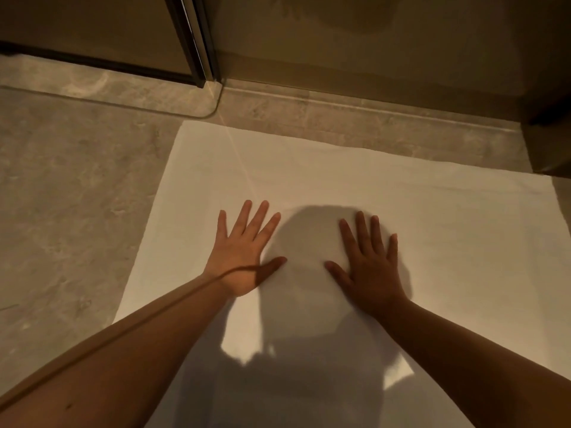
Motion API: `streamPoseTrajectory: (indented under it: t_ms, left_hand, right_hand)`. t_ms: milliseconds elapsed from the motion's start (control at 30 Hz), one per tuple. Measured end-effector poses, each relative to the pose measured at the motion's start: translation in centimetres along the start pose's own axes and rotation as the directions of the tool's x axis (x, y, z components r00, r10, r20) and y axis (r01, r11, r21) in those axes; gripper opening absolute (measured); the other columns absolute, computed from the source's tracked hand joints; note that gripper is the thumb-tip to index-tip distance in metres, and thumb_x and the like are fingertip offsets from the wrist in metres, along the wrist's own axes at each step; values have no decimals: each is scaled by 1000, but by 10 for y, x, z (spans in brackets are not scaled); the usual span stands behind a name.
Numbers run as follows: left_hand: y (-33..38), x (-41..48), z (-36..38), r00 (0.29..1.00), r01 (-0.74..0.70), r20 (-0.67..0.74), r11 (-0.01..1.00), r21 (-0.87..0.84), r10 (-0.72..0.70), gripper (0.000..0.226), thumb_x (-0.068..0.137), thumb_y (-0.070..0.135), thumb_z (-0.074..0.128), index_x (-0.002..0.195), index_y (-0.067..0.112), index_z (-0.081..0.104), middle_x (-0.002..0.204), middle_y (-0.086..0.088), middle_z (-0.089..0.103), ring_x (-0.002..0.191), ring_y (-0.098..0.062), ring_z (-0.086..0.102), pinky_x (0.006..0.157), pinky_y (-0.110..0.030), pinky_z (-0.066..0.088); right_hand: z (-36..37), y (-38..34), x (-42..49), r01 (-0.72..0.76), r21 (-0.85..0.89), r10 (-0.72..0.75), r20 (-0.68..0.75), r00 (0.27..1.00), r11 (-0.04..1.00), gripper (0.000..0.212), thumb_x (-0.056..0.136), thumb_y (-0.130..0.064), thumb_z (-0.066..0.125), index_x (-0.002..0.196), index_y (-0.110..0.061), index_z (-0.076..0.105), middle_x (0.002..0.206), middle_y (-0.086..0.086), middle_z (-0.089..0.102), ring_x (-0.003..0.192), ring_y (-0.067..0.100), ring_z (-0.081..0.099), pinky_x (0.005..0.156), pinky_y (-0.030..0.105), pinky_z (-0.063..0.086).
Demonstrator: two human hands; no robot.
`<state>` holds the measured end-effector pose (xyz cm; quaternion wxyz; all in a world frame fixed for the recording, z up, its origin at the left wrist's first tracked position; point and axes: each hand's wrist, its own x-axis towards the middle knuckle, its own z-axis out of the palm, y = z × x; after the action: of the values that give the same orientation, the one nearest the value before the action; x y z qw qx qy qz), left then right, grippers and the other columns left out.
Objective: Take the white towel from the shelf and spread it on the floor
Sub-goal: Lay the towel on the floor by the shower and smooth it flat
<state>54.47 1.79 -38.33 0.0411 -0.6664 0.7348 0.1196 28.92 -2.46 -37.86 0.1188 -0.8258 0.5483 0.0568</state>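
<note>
Hidden: where our own shadow (312, 359) falls across the near middle of the white towel (386, 193), we cannot make out the cloth's surface, and its near edge is cut off by the bottom of the frame.
Cut off: the towel's right corner runs to the frame's right side; both our forearms enter from the lower corners.
Hard to tell: whether faint folds remain in the shaded part.
Towel place: it lies flat on the stone floor (71, 193), its far edge just beside the raised threshold (355, 115) below the wall.
Towel direction: the far edge slants from upper left to lower right; we cannot tell the long axis, since the near end is out of view.
Left hand (244, 257): flat, palm down, fingers spread, resting on the towel, gripping nothing.
Right hand (370, 267): likewise flat and spread on the towel, near the left, gripping nothing.
Count: one towel, two hands, one glass door edge (197, 41) at upper left.
</note>
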Motion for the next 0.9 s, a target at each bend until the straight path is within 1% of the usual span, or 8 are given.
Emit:
streamPoseTrajectory:
  t_ms: [267, 367, 433, 533, 600, 733, 833, 900]
  left_hand:
    - [-1, 14, -4, 1000, -11, 5, 999, 43, 11, 79, 81, 73, -2, 147, 30, -13, 157, 0, -16, 141, -24, -21, 111, -57, -8]
    - [5, 11, -4, 1000, 8, -7, 999, 52, -7, 80, 83, 72, -1, 147, 27, -14, 156, -2, -19, 141, -25, -23, 112, -57, -6]
    - [14, 6, -4, 998, -63, -11, 996, 55, 64, 79, 84, 71, 2, 148, 25, -12, 156, -3, -17, 142, -24, -21, 112, -57, -4]
    - [34, -1, -2, 968, -252, -12, 967, 37, 253, 78, 88, 68, 16, 150, 23, 4, 158, -5, -3, 144, -28, -9, 112, -59, 1]
    - [49, -1, -1, 949, -316, -6, 949, 15, 316, 77, 88, 66, 21, 150, 22, 6, 158, -5, -2, 144, -28, -8, 112, -58, -1]
    - [81, 6, -1, 932, -362, 24, 930, 57, 361, 77, 88, 66, 18, 150, 22, 5, 157, -5, -3, 144, -28, -8, 113, -58, -2]
    - [108, 11, 0, 930, -366, 68, 922, 124, 360, 76, 88, 65, 10, 149, 22, 3, 157, -6, -2, 143, -29, -6, 112, -58, 1]
    - [127, 13, 1, 937, -350, 71, 928, 127, 343, 75, 88, 65, 9, 149, 22, 7, 157, -6, 3, 144, -29, -2, 112, -58, 6]
  right_hand:
    - [2, 4, 8, -18, -10, 18, 4, 1000, 1000, 78, 83, -73, 9, 146, -31, -14, 156, 2, -16, 141, 25, -20, 112, 56, -6]
    - [-1, 10, 3, -20, 22, 20, -12, 1000, 1000, 80, 84, -72, 9, 146, -28, -13, 156, 4, -15, 141, 24, -20, 113, 54, -6]
    - [-2, 23, -7, -48, 42, 50, -32, 998, 998, 79, 86, -70, 12, 147, -26, -13, 156, 5, -14, 141, 23, -20, 113, 52, -8]
    - [-2, 51, -26, -96, 35, 97, -14, 995, 995, 77, 86, -70, 11, 146, -28, -14, 156, 3, -16, 141, 21, -22, 113, 51, -9]
    - [-3, 67, -35, -135, 51, 136, -9, 991, 990, 75, 87, -68, 12, 146, -29, -14, 156, 1, -16, 140, 19, -24, 113, 52, -9]
    - [-3, 86, -47, -180, 50, 181, -4, 984, 982, 76, 88, -68, 12, 144, -28, -19, 155, 2, -21, 139, 20, -26, 113, 52, -10]
    - [-3, 104, -58, -220, 63, 219, 26, 975, 973, 77, 87, -69, 12, 143, -29, -23, 154, 2, -24, 138, 21, -27, 113, 52, -9]
    - [-6, 122, -70, -250, 61, 247, 51, 968, 966, 77, 87, -68, 12, 142, -29, -23, 154, 1, -24, 139, 22, -27, 113, 53, -8]
